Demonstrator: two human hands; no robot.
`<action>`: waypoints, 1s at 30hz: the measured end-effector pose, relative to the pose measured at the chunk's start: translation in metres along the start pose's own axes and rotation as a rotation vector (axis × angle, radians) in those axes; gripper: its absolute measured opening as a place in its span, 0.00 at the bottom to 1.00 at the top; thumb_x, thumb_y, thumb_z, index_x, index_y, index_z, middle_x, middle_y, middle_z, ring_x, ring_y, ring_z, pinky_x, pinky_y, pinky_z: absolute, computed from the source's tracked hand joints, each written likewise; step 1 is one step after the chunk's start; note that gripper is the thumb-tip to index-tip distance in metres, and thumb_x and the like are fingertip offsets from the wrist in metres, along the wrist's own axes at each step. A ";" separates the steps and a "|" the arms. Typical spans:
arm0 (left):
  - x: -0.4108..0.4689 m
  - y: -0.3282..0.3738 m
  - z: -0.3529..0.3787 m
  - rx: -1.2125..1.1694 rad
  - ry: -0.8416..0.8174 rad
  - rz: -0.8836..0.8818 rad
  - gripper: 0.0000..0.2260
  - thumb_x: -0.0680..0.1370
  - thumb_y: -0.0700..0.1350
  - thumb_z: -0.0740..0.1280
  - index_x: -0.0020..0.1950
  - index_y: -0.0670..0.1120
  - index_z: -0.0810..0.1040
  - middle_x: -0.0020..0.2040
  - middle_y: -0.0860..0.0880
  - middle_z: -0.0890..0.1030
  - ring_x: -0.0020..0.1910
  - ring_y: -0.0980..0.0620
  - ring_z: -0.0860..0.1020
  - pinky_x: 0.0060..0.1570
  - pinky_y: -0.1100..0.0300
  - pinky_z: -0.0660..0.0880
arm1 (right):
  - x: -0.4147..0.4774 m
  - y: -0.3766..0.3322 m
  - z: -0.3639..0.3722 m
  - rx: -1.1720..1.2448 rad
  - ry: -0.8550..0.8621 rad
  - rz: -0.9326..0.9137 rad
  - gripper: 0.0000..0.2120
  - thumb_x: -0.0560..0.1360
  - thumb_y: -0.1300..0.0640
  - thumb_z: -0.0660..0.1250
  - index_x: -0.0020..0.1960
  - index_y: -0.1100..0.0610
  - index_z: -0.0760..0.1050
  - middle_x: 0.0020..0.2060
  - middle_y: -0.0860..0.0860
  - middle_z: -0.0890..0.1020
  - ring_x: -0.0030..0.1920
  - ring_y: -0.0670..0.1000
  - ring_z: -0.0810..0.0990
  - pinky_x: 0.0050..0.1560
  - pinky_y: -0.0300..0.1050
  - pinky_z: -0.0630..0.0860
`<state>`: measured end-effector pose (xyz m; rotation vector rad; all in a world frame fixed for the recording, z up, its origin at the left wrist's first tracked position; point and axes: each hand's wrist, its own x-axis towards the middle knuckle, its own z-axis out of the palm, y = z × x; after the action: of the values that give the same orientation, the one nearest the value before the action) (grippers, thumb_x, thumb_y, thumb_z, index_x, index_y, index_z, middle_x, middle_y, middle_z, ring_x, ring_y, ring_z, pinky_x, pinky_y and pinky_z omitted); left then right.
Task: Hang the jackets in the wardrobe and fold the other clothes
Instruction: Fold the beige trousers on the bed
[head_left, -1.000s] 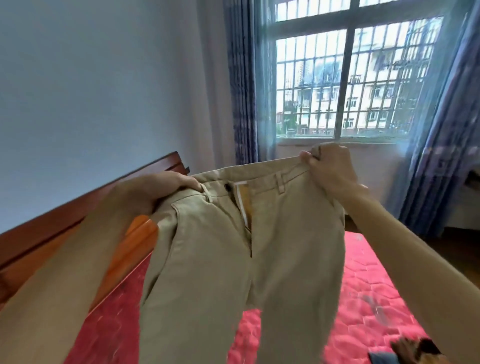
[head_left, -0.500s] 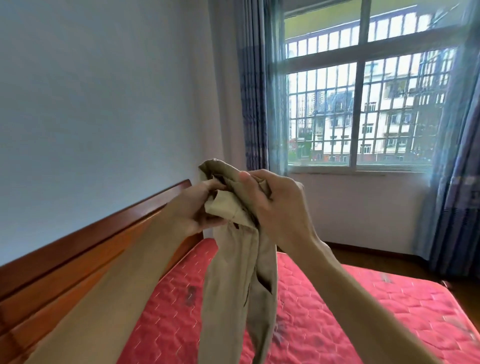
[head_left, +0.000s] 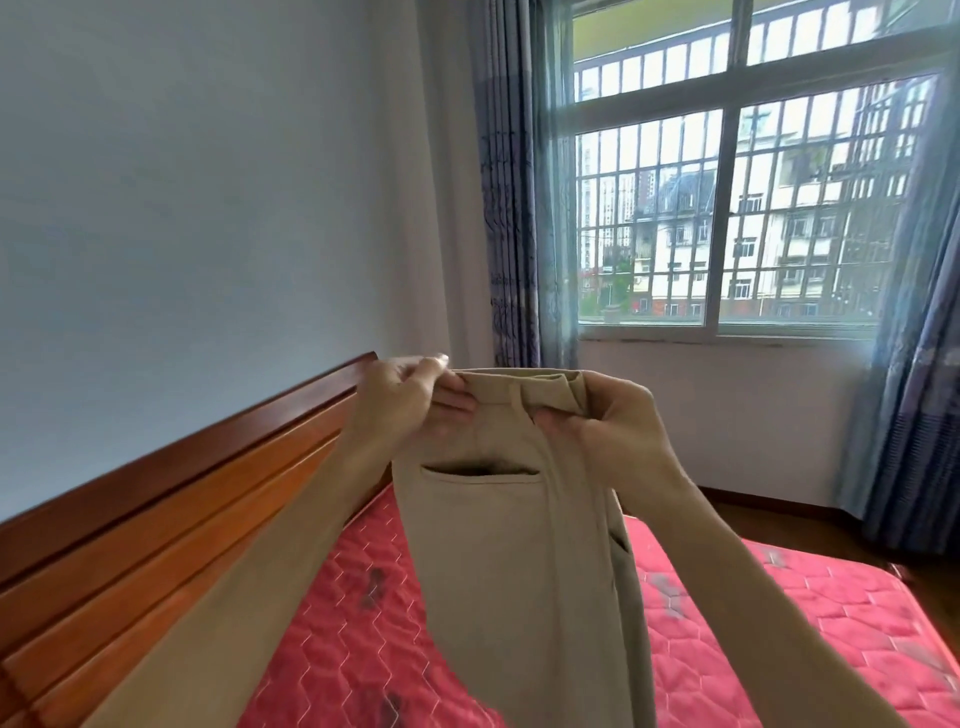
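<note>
Khaki trousers (head_left: 509, 561) hang doubled; left hand (head_left: 410, 410) and right hand (head_left: 597, 431) both pinch the waistband. Best to match seams, then lower onto the bed (head_left: 779, 649).

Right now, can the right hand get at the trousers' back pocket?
Probably yes: the back pocket lies uncovered close by the right hand, but that hand pinches the waistband of the trousers, so the left hand must hold alone.

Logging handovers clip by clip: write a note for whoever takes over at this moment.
Khaki trousers: left hand pinches one waistband end, right hand grips the other.
They hang above the red mattress, apparently halved lengthwise, back pocket towards the camera.
Done: that first fold.
Left: fold them shorter, lay them down; jackets and wardrobe not in view.
</note>
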<state>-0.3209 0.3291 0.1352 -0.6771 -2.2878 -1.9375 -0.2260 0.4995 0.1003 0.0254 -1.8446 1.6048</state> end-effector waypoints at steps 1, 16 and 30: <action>0.007 -0.008 -0.005 0.089 0.088 0.119 0.08 0.82 0.47 0.66 0.50 0.45 0.82 0.46 0.45 0.87 0.46 0.46 0.86 0.55 0.45 0.82 | -0.001 0.001 -0.006 0.067 -0.011 0.045 0.04 0.70 0.69 0.73 0.45 0.65 0.83 0.38 0.55 0.85 0.40 0.46 0.80 0.44 0.45 0.79; 0.063 -0.116 0.016 -0.395 -0.165 -0.113 0.23 0.64 0.39 0.81 0.58 0.39 0.83 0.55 0.43 0.86 0.55 0.45 0.85 0.53 0.51 0.82 | 0.047 0.066 -0.034 -0.271 -0.029 0.139 0.14 0.72 0.48 0.74 0.55 0.51 0.79 0.44 0.48 0.86 0.45 0.49 0.85 0.48 0.46 0.81; 0.232 -0.121 -0.095 -0.076 -0.006 0.086 0.18 0.68 0.40 0.81 0.56 0.41 0.83 0.52 0.49 0.85 0.50 0.52 0.85 0.52 0.55 0.82 | 0.226 0.124 0.114 -0.385 0.163 0.107 0.12 0.68 0.49 0.76 0.41 0.59 0.82 0.38 0.56 0.84 0.38 0.49 0.78 0.40 0.47 0.77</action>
<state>-0.5964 0.2914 0.1194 -0.7766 -2.1595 -1.9944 -0.5073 0.5207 0.1042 -0.3695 -2.0198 1.2527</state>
